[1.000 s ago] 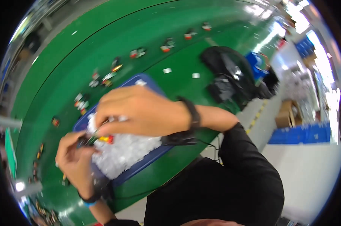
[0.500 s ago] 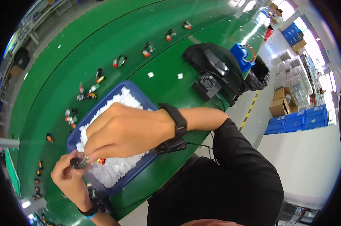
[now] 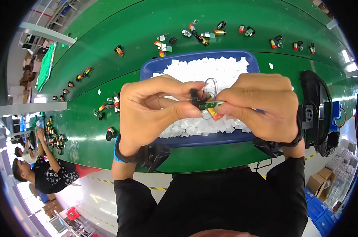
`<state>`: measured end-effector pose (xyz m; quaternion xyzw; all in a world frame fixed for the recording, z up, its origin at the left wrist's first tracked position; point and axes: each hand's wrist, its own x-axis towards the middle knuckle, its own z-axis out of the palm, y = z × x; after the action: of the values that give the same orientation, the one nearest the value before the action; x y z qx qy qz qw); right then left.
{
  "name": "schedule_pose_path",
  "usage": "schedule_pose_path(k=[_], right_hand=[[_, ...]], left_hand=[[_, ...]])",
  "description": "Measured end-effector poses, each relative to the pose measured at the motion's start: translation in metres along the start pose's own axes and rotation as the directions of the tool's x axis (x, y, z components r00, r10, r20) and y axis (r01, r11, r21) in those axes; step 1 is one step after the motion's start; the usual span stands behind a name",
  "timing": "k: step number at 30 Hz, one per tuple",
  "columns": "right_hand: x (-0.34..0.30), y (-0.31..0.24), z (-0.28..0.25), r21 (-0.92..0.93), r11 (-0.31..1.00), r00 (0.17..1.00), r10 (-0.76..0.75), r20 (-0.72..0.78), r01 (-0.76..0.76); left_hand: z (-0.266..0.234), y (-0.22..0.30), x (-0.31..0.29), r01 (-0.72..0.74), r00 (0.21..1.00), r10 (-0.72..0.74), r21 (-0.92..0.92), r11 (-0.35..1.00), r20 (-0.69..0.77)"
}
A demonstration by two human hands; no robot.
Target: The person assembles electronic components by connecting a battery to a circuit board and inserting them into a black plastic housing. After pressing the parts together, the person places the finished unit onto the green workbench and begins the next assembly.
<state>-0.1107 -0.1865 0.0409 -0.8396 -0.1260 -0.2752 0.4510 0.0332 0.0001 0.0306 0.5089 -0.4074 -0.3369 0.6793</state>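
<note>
In front of me, over the tray, both hands hold one small wired electronic assembly. My left hand [image 3: 151, 110] pinches its black round part [image 3: 194, 97] between thumb and fingers. My right hand [image 3: 262, 106] is closed at the other end of the small green circuit board [image 3: 210, 105]. Thin dark and reddish wires [image 3: 211, 85] loop up between the hands. A red-and-yellow piece [image 3: 215, 114] shows just below the board, partly hidden by the right fingertips. Beneath lies a blue tray [image 3: 210, 141] filled with small white pieces [image 3: 198, 128].
Several similar assemblies [image 3: 202, 39] lie along the green table [image 3: 119, 23] beyond the tray and to the left. A black bag [image 3: 311, 91] and a blue object [image 3: 337, 114] sit at right. Other people [image 3: 48, 173] work at far left.
My head view has turned, so the tray now lies straight ahead. Both hands are level over it, and the assembly shows between them with its wires looped upward.
</note>
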Motion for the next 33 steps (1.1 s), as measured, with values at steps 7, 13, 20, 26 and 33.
schedule_pose_path(k=[7, 13, 20, 26, 33], right_hand=[[-0.004, 0.009, 0.008, 0.001, 1.000, 0.999, 0.027, -0.031, -0.026], [0.000, 0.021, 0.011, 0.011, 0.986, 0.985, 0.166, -0.053, -0.166], [-0.005, 0.029, 0.006, -0.503, 0.850, 0.978, -0.204, -0.035, 0.159], [-0.005, 0.026, -0.002, -0.587, 0.791, 0.973, -0.230, -0.019, 0.176], [-0.004, 0.035, -0.007, -0.439, 0.865, 0.961, -0.277, -0.010, 0.245]], left_hand=[[-0.005, -0.007, 0.005, -0.024, 1.000, 0.023, 0.057, 0.998, 0.014], [-0.002, -0.009, 0.016, 0.044, 0.989, -0.019, 0.179, 0.983, -0.144], [-0.003, -0.015, 0.025, -0.373, 0.909, 0.390, 0.713, 0.593, 0.151], [0.001, -0.013, 0.021, -0.441, 0.869, 0.441, 0.756, 0.484, 0.225], [-0.003, -0.015, 0.024, 0.420, 0.907, -0.418, -0.167, 0.892, 0.047]])
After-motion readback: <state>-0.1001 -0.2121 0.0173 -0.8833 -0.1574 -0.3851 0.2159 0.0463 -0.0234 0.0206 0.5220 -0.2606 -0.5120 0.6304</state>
